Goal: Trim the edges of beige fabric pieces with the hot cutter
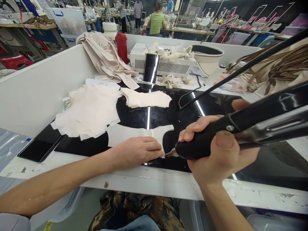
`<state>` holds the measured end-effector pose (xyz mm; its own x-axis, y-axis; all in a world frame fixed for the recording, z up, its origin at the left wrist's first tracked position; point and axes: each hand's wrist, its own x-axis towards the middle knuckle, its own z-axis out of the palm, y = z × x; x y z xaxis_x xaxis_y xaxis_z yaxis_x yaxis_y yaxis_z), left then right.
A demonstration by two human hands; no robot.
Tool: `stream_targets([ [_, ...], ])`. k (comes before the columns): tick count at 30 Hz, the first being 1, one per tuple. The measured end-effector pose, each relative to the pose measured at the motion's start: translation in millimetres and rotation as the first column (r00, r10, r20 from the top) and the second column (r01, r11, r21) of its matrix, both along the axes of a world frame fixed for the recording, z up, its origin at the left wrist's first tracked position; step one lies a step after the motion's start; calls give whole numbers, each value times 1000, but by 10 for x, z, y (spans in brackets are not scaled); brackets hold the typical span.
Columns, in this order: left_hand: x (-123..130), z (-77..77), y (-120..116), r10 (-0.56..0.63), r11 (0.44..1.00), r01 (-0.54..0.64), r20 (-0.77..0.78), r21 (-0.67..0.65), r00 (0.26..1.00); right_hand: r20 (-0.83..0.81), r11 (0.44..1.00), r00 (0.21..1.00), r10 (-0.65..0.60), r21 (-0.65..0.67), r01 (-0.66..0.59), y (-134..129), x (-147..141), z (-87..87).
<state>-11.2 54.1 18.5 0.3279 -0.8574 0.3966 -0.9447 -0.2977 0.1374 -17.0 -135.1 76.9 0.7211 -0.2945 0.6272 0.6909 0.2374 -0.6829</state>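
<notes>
My left hand [138, 150] lies flat on a white cut cloth piece [130, 134], fingers stretched toward its right end. My right hand [218, 154] is wrapped round a thick black handheld tool [197, 144] with a metal lever on its side. The tool's narrow metal tip [171, 152] points left and meets the cloth's lower right corner close to my left fingertips. I cannot tell whether it presses on the cloth. Beneath the cloth is a glossy black work surface [141, 117].
A pile of pale cloth pieces [89, 109] lies left, with a smaller stack [146, 98] behind. A phone [40, 142] rests at the left edge. At the back are a white vented box [173, 65], a red bottle [121, 48] and a bin [208, 59]. A black cable [231, 77] crosses the right side.
</notes>
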Motion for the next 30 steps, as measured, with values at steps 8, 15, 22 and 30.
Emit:
stream_targets([
  [8, 5, -11, -2, -20, 1000, 20, -25, -20, 999, -28, 1000, 999, -26, 10, 26, 28, -7, 32],
  [15, -1, -19, -6, -1, 999, 1, -14, -46, 1000, -40, 1000, 999, -14, 3, 14, 39, -14, -7],
  [22, 7, -71, 46, 36, 988, -40, -33, -146, 999, -45, 999, 998, 39, -14, -40, 4, -106, -28],
  [30, -42, 15, 80, -29, 998, 20, -154, -58, 988, -81, 994, 995, 55, -86, -62, -182, -165, 28],
])
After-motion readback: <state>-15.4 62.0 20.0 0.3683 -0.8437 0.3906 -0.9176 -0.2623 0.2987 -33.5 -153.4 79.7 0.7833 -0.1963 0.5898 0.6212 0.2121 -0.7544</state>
